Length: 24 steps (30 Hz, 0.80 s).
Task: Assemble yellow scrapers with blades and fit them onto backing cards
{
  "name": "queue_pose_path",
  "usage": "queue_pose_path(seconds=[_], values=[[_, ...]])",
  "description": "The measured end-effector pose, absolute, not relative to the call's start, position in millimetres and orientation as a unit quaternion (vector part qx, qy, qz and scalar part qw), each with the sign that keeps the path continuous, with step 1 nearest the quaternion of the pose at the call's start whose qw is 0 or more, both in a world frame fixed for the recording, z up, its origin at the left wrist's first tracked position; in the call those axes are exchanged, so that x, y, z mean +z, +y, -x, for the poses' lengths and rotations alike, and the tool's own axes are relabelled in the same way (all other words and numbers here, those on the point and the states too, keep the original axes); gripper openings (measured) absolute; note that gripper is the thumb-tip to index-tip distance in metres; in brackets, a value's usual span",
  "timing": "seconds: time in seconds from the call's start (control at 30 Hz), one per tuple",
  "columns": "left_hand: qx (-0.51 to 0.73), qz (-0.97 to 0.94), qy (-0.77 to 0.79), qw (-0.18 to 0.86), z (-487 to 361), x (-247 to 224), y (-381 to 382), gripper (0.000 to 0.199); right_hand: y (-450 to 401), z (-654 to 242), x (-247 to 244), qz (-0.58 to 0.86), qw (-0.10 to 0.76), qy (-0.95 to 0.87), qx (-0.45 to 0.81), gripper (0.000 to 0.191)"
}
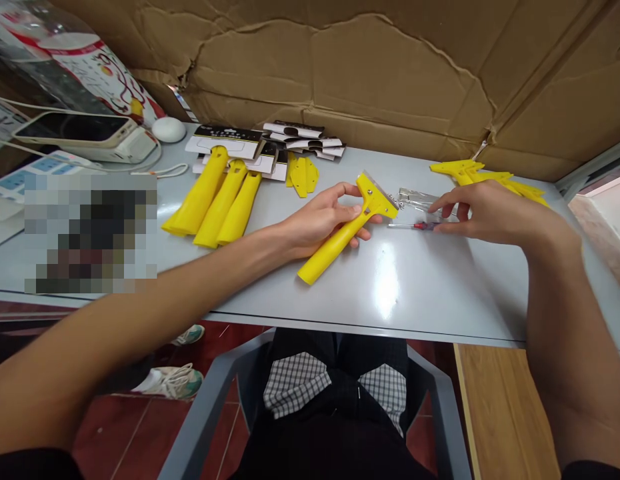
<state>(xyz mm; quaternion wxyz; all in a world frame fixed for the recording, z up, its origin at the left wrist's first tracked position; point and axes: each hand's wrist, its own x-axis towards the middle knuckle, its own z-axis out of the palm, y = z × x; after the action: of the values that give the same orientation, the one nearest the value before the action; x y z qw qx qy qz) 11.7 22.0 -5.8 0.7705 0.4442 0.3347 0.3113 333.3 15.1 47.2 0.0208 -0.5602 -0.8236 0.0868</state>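
My left hand (323,223) holds a yellow scraper (335,247), its handle slanting down to the left and its metal-edged head up at the right. Small screws show on the head. My right hand (485,213) reaches down over the table, thumb and forefinger apart, with the thumb against the handle end of a small screwdriver (417,226). That screwdriver has a red and dark handle, and its shaft points left. Behind it, partly covered by my right fingers, is a clear packet with shiny metal pieces (415,198).
Yellow handles (205,193), black-and-white cards (305,137) and flat yellow pieces (303,176) lie at the back. More yellow parts (460,171) sit behind my right hand. A phone (75,127), a white mouse (169,129) and bottles (95,67) are left; cardboard (340,73) stands behind.
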Motion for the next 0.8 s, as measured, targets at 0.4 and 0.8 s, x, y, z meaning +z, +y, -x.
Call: queue_pose_path(seconds=[0.4,0.8], values=[[0.309,-0.455,0.324,0.77,-11.2,-7.9,25.6,0.023,19.3,-319.3,34.3,0.514,-0.009,-0.847,0.136,0.023],[0.322,-0.43,0.343,0.771,-14.1,-5.8,24.0,0.026,14.6,-318.7,45.4,0.51,0.095,-0.853,0.056,0.029]])
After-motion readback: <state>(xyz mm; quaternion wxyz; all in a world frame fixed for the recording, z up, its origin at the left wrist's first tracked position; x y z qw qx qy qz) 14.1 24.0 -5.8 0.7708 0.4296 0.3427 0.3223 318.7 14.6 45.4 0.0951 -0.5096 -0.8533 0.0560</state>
